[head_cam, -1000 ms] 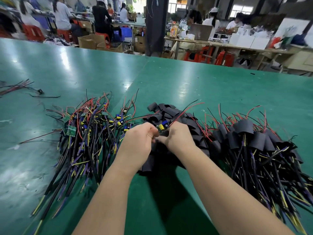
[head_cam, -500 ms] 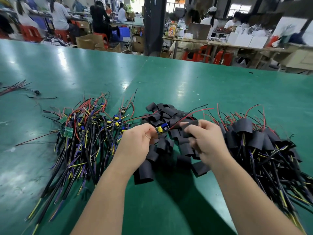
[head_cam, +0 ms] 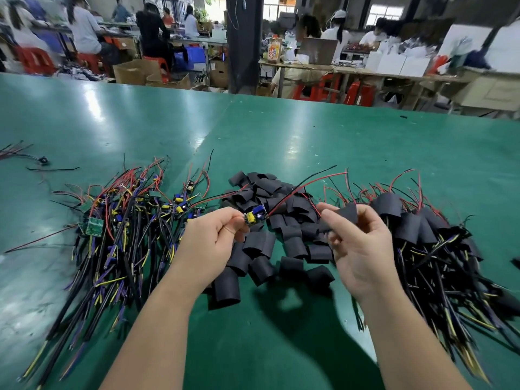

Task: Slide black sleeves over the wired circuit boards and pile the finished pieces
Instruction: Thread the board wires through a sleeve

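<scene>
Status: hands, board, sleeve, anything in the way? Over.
Left hand pinches wired board. Right hand holds black sleeve, apart from board, not yet on. Only the board's own wires between them.

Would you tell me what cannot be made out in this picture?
Head view:
circuit board: near end hidden by left hand.
black sleeve: partly covered by right hand; whether the wires are inside it is unclear.
finished pile: cut off by right edge.
unsleeved pile: near wire ends blurred.
</scene>
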Available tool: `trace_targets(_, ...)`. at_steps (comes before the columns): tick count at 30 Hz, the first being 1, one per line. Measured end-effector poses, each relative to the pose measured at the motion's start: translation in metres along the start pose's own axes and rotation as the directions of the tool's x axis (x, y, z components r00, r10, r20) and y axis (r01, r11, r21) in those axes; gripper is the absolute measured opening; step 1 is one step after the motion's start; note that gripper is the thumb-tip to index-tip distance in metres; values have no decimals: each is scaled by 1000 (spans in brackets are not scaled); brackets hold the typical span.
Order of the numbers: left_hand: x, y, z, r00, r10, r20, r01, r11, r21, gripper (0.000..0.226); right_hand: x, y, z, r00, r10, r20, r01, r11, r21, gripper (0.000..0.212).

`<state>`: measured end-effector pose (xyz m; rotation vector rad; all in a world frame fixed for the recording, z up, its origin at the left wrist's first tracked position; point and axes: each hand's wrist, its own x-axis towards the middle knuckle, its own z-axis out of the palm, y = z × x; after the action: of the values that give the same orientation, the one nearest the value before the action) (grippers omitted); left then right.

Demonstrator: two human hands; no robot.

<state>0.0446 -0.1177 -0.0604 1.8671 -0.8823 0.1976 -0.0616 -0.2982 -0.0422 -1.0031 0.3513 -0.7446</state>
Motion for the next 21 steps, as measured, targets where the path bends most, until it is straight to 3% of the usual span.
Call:
trace_targets(2,0,3,1,1000,6,12,-5,1000,-12,30,3,-12,-2,998,61,2,-61,982,178,34)
trace_targets(6,-1,7,4,997,36,74,-31,997,-73,27,7,-29,-12,987,123,107,-160,846,508,57)
trace_targets(9,-2,10,5,991,64,113,-49,990,-134,24,9,-34,-17,984,134,115,-177,772,611,60)
trace_targets(12,-2,9,6,987,73,145,-49,986,-161,25,12,-32,-20,973,182,141,-225,616,755,61)
trace_targets(16,-2,6,8,983,60,176,-30,985,-169,24,12,-29,-21,960,145,240,-281,491,824,59)
trace_targets(21,-2,5,8,980,50,192,-24,990,-137,24,9,-29,-21,936,105,336,-336,549,766,42)
